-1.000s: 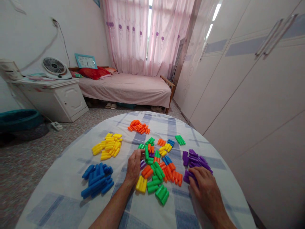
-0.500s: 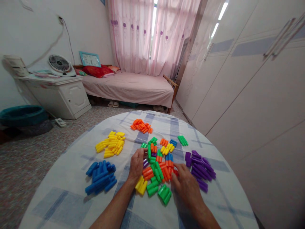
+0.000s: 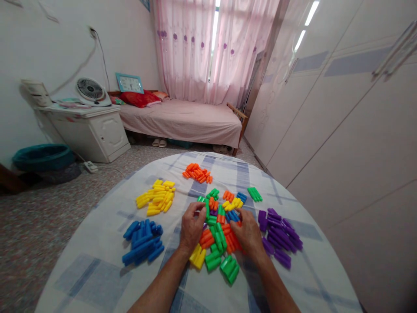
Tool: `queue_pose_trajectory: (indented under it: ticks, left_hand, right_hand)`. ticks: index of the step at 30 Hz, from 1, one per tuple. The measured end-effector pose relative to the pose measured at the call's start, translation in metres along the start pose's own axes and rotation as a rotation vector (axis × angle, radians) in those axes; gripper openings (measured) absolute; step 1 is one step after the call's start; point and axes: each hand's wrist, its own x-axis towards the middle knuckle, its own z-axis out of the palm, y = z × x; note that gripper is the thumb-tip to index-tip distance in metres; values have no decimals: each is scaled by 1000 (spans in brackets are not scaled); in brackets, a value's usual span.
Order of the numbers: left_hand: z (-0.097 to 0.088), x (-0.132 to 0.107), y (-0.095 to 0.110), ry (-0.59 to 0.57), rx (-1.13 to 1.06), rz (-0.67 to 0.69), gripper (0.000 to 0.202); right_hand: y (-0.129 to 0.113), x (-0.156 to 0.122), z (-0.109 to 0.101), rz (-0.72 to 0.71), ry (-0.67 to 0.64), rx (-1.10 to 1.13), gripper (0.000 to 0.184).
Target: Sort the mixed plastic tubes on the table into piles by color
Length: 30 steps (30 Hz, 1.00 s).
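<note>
A mixed heap of short ribbed plastic blocks lies in the middle of the table, between my two hands. My left hand [image 3: 192,227] rests at the heap's left side, fingers bent and a gap behind the thumb. Its fingertips are against a narrow green block [image 3: 207,210]. On the other side, my right hand [image 3: 248,232] has its thumb and fingers around a blue-ended block [image 3: 232,216], whose far part is hidden. Below lie more green blocks [image 3: 230,268], orange blocks [image 3: 231,240] and a yellow block [image 3: 197,256].
Sorted piles surround the heap: blue [image 3: 143,241], yellow [image 3: 157,198], orange [image 3: 197,173] and purple [image 3: 282,232]. A lone green block [image 3: 254,194] lies at the back right. The round table wears a checked cloth [image 3: 91,274]. Beyond are a bed [image 3: 185,115] and a wardrobe [image 3: 352,143].
My right hand has moved up and left, from the heap's lower right onto the blue-ended block, which has shifted and turned slightly. My left hand stays near the green block. The camera view has shifted a little.
</note>
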Motion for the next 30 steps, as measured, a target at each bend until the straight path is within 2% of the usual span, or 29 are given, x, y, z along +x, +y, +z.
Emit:
queue_pose_trajectory:
  ticks: [6,9,13,18,21,24,27,30]
  left_hand:
    - [3,-3,7,-60,-7,90,21]
    - [3,-4,9,-117,-14,97,26]
    - [3,-5,9,-160,-14,13,27]
    - [4,-4,10,-178,-102,-108,27]
    - [0,-2,9,-132,-253,-187,31]
    - [-6,4,6,-28,-365,-241,32]
    - [-10,8,1,36,-390,-254,33]
    - [-10,8,-3,44,-310,-219,33]
  right_hand:
    - [-16,4,-9,35,-43,557,35]
    - [-29,0,-4,-24,-123,700,35]
    - [-39,-7,4,-97,-145,694,32]
    - [-38,-11,9,-71,-157,652,37]
    - [-36,-11,9,-61,-168,626,37]
    - [-35,-11,7,-58,-140,577,34]
    - [-31,-11,6,-76,-81,515,30]
    - [-24,-10,9,-142,-21,437,27]
